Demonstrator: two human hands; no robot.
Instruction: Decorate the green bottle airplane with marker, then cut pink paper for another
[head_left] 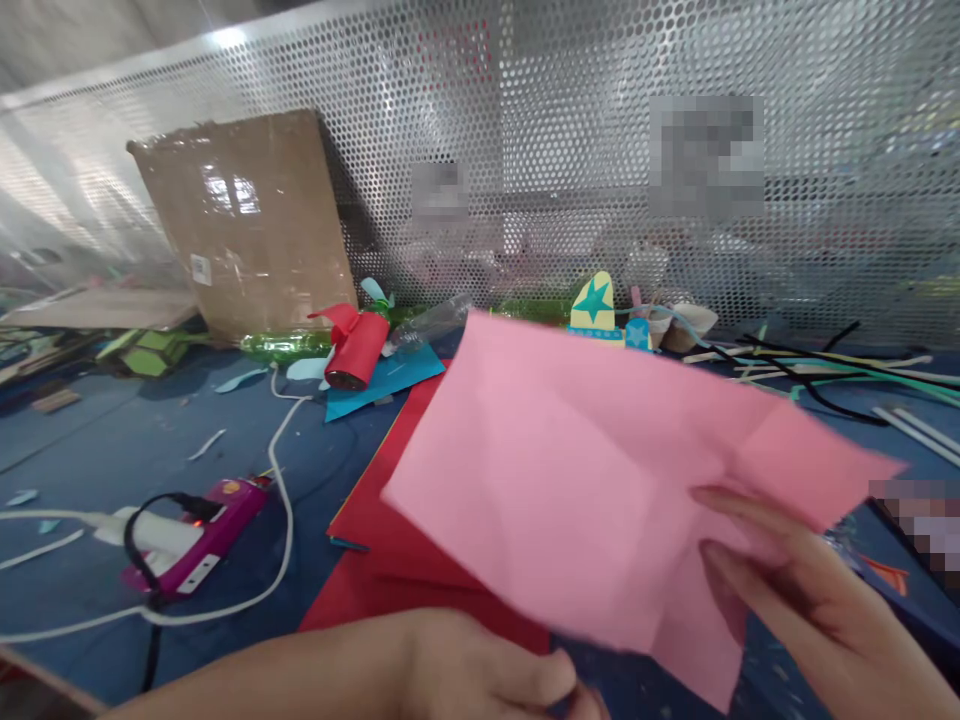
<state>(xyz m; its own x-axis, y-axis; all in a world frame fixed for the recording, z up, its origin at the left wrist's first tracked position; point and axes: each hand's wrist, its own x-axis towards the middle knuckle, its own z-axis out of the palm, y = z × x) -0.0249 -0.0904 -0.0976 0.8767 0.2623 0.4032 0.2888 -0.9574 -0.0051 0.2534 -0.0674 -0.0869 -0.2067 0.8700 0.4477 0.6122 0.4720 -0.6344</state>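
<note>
A creased sheet of pink paper (555,480) is raised over the table, with my right hand (810,590) pinching it near its right side. Its right corner is folded up, and a flap hangs down by my fingers. At the bottom edge is my left hand (487,670), its fingers curled and the thumb laid against them. The frame cuts it off, so anything inside it is hidden. Beneath the pink sheet and beyond my left hand lie sheets of red paper (382,530).
A purple power strip (217,535) with white and black cables lies left. Behind are a red-wrapped bottle (358,350) on blue paper (405,380), a green plastic bottle (289,346) and a star-decorated paper piece (594,305). A cardboard sheet (255,230) leans on the perforated metal panel (555,150).
</note>
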